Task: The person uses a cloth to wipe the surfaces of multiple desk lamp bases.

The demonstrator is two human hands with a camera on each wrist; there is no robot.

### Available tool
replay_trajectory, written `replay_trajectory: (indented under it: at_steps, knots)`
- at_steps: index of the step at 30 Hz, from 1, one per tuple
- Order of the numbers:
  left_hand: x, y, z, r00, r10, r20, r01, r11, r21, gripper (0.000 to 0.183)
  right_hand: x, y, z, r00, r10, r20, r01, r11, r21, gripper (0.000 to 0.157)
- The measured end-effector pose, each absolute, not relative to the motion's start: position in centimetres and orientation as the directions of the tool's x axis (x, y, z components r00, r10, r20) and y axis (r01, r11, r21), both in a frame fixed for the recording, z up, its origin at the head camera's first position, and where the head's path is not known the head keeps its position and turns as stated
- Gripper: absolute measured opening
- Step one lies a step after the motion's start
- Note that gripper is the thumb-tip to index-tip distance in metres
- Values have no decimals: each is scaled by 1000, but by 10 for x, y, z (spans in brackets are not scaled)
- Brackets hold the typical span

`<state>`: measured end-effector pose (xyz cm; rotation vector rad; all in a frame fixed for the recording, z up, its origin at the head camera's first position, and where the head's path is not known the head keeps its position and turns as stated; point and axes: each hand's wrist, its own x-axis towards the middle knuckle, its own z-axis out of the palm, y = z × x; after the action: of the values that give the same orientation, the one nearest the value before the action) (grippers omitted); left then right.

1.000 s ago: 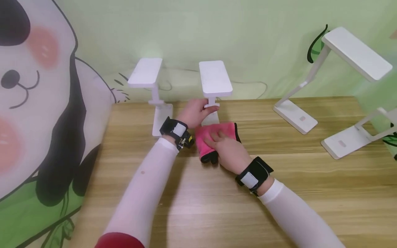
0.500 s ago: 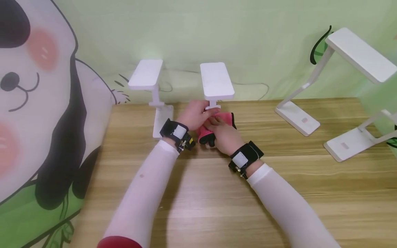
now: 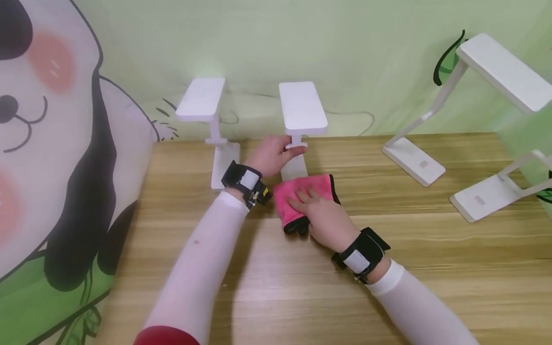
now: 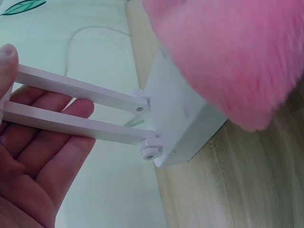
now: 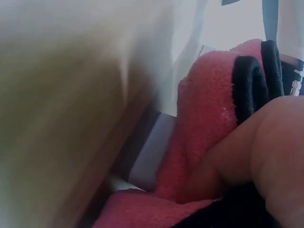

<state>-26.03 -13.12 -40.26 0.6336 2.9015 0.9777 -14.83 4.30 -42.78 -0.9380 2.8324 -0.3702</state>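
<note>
In the head view, my left hand (image 3: 269,155) grips the stand of a white desk lamp (image 3: 303,106) near the back of the table. The left wrist view shows its thumb and fingers about the lamp's two parallel arms (image 4: 80,128). My right hand (image 3: 328,221) holds a folded pink cloth (image 3: 286,199) with black edging over the front end of that lamp's base (image 3: 295,167). In the right wrist view, the thumb (image 5: 266,142) pushes into a fold of the cloth (image 5: 204,99). The front of the base is hidden under the cloth.
A similar white lamp (image 3: 201,98) stands just left of my left hand. Two more lamps, one tall (image 3: 502,72) and one partly out of frame (image 3: 487,196), stand at the right. A wall with a panda picture (image 3: 47,120) borders the wooden table (image 3: 276,297).
My right hand slid the cloth back along the lamp base toward the stand, then drew it forward again toward the front end. My left hand keeps its grip on the stand.
</note>
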Motion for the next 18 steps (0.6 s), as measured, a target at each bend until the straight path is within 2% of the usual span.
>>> replay_trajectory:
  at_steps: [5, 11, 18]
  knots:
    - [-260, -128, -401, -920, 381, 89, 356, 722, 593, 57, -173, 34, -430, -807, -590, 0, -560, 766, -316, 57]
    - [-261, -130, -404, -919, 385, 91, 351, 688, 635, 47, -207, 23, -446, -819, -572, 42, -548, 758, -353, 68]
    - [-259, -134, -404, -931, 360, 68, 313, 686, 657, 53, -195, 25, -441, -831, -556, 21, -525, 771, -361, 66]
